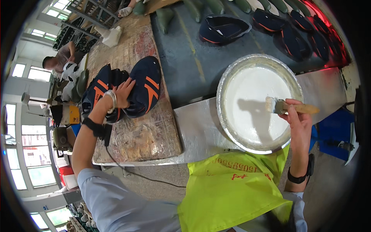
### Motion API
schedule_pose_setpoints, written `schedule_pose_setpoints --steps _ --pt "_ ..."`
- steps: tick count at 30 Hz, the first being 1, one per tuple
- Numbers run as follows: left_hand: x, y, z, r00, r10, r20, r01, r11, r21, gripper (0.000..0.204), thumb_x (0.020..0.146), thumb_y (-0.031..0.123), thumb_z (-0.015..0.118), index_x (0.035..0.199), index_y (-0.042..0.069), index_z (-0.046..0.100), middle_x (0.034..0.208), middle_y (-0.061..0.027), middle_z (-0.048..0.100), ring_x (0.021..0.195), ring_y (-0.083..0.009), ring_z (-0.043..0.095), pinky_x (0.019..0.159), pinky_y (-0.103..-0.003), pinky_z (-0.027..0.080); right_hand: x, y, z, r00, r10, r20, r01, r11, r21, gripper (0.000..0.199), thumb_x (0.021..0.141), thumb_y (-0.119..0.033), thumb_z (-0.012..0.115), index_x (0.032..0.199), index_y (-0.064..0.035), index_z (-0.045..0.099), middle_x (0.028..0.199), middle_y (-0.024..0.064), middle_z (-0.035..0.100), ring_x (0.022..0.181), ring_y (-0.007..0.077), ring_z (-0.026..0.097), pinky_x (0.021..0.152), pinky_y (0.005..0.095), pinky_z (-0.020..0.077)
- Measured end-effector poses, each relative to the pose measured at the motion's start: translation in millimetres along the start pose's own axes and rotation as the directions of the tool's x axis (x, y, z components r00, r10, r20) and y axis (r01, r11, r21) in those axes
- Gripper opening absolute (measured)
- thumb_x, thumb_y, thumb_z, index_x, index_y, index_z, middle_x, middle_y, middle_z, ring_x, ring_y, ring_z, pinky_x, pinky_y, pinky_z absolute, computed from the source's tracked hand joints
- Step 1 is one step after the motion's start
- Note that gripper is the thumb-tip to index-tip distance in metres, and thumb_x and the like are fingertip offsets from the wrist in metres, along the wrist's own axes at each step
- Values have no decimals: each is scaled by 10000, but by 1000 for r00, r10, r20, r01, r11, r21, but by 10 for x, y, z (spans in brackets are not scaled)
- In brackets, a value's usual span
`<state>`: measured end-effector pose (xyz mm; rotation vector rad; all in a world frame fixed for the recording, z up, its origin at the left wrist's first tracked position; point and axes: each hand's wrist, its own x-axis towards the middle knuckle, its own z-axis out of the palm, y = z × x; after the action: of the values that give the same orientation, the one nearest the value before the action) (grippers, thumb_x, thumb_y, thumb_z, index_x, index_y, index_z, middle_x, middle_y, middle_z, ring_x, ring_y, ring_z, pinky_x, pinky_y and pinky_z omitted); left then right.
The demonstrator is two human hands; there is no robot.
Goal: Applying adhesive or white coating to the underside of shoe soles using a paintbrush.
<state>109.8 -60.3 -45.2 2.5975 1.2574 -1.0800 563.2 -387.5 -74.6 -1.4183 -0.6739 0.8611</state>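
We clench a glue brush (pixel 279 105) in our right hand (pixel 299 118) over the pan of white glue (pixel 253 102), loading it, we judge. At nine o'clock, our left hand (pixel 123 92) rests flat, ungripping, on a navy shoe upper (pixel 145 91); next likely needs lifting it.

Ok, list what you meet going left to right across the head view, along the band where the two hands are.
Black wristband → left hand on the navy-and-orange shoe uppers → bare strip of metal table → round metal pan of white glue → brush → right hand.
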Motion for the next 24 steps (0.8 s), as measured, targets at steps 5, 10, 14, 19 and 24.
schedule_pose_setpoints --steps 5,10,14,19,24 --pt "104 7 636 869 -4 -495 -56 993 -106 879 697 -106 584 1483 148 284 1528 -143 272 1360 -351 346 1081 -396 370 -68 -46 -98 990 28 -137 -26 1000 16 239 957 -138 572 1123 31 603 1090 110 627 939 151 625 816 289 547" --pt "-18 8 619 794 42 -607 -176 971 -164 814 674 -198 433 1425 118 422 1481 -122 385 1347 -321 388 1080 -367 355 -152 14 -407 996 -63 -65 61 998 -23 233 945 -157 602 1105 8 634 1028 54 654 912 107 621 803 266 535" --pt "-797 -84 516 681 -107 -725 -428 745 -512 696 721 -144 430 1396 26 440 1432 -155 454 1337 -286 418 1109 -371 321 -137 185 -482 998 -12 -67 -4 973 -230 204 930 -145 617 1055 11 660 985 34 669 885 97 615 777 250 511" --pt "-1144 299 990 151 67 -986 234 967 102 518 908 223 589 1315 -71 464 1324 -286 497 1198 -334 532 999 -423 442 96 572 -288 999 -48 2 45 920 -389 173 916 -114 624 992 33 674 1001 38 669 879 103 607 787 241 494" --pt "-765 1492 1021 426 -298 -854 -602 611 -514 393 859 96 645 1208 -47 535 1177 -222 591 1060 -291 603 931 -383 486 337 818 0 993 -106 47 109 706 -700 129 881 -175 604 909 -72 677 869 147 688 798 283 660 698 336 502"
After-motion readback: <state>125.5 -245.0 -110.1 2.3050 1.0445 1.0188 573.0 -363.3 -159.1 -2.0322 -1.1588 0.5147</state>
